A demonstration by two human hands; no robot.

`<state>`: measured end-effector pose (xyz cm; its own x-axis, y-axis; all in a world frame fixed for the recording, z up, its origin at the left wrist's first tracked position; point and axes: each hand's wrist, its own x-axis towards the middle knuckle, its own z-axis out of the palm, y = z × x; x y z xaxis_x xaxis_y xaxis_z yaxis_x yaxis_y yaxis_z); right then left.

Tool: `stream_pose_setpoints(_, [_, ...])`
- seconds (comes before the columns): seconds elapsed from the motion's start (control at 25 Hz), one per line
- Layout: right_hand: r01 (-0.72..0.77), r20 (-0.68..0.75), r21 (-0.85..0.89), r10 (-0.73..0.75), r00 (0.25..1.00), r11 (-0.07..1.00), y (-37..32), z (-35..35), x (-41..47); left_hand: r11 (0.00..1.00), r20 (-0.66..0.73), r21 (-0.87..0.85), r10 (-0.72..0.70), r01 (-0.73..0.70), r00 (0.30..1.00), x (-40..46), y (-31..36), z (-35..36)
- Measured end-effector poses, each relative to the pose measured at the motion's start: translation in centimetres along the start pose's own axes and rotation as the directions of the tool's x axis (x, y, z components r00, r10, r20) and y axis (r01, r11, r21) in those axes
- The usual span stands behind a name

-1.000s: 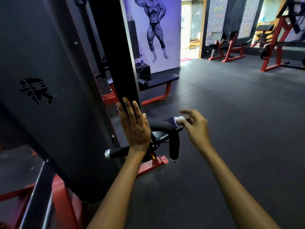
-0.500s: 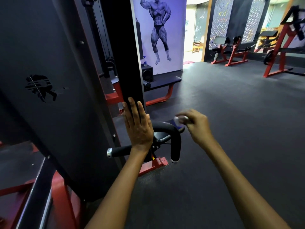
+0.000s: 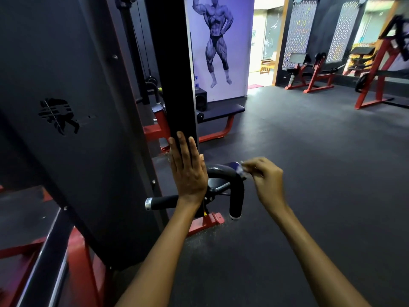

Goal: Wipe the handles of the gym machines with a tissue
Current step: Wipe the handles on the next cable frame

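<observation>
The left hand [image 3: 188, 171] is lying flat with straight fingers against the black upright [image 3: 174, 85], bracing, while the right hand [image 3: 266, 180] is pinching the tissue [image 3: 240, 169] onto the curved handle [image 3: 230, 173], which probably wants firm rubbing all round the bend and down the grip.

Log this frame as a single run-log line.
left hand: flat on black upright | right hand: pinching tissue against curved handle | phase: wiping
</observation>
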<state>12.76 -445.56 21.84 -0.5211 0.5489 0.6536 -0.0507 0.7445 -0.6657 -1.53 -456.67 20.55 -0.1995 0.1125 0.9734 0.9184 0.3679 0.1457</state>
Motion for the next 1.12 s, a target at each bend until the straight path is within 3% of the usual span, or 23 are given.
stream_pose_setpoints(0.12, [0.186,0.218,-0.001,-0.181,0.959,0.983,-3.5,3.3,2.4,1.000,0.010,-0.006,0.004,-0.004,1.000,0.0,0.0,-0.1])
stream_pose_setpoints(0.2, [0.209,0.222,-0.054,-0.192,0.956,0.976,-2.9,4.0,1.7,1.000,0.009,0.001,0.022,-0.022,1.000,-0.2,-0.3,0.0])
stream_pose_setpoints(0.32, [0.058,0.092,-0.136,-0.046,0.995,0.989,0.4,1.0,-0.3,1.000,0.015,0.006,0.001,-0.001,1.000,-0.1,-0.1,-0.1])
stream_pose_setpoints(0.44, [-0.113,0.059,-0.165,0.125,0.990,0.980,1.5,-0.4,0.6,0.999,0.018,-0.035,0.009,-0.008,1.000,-0.4,-0.1,-0.3])
stream_pose_setpoints(0.52, [0.023,0.124,-0.046,-0.017,0.992,0.999,-0.6,1.1,2.4,0.998,0.024,-0.059,0.019,-0.017,1.000,-0.5,-0.6,-0.3])
stream_pose_setpoints(0.64, [0.323,0.276,0.009,-0.312,0.909,0.946,-3.3,4.0,2.1,0.997,0.043,-0.066,0.035,-0.032,0.998,-0.7,-0.9,-0.5])
stream_pose_setpoints(0.76, [0.371,0.178,-0.050,-0.357,0.917,0.927,0.0,1.7,-0.9,0.998,0.041,-0.029,0.058,-0.057,0.997,-0.8,-1.3,-0.4])
stream_pose_setpoints(0.92, [0.327,0.060,-0.121,-0.322,0.945,0.937,1.5,0.0,-1.5,0.999,0.047,-0.044,0.019,-0.017,0.999,-0.9,-1.0,-0.3])
stream_pose_setpoints(1.08, [0.451,0.198,-0.048,-0.434,0.879,0.891,-2.6,4.5,1.3,0.999,0.057,-0.029,0.028,-0.026,0.998,-0.6,-1.1,-0.4])
stream_pose_setpoints(1.12, [0.420,0.180,-0.020,-0.410,0.894,0.908,-2.0,4.4,1.1,0.999,0.059,-0.014,0.040,-0.039,0.997,-0.6,-1.3,-0.5])
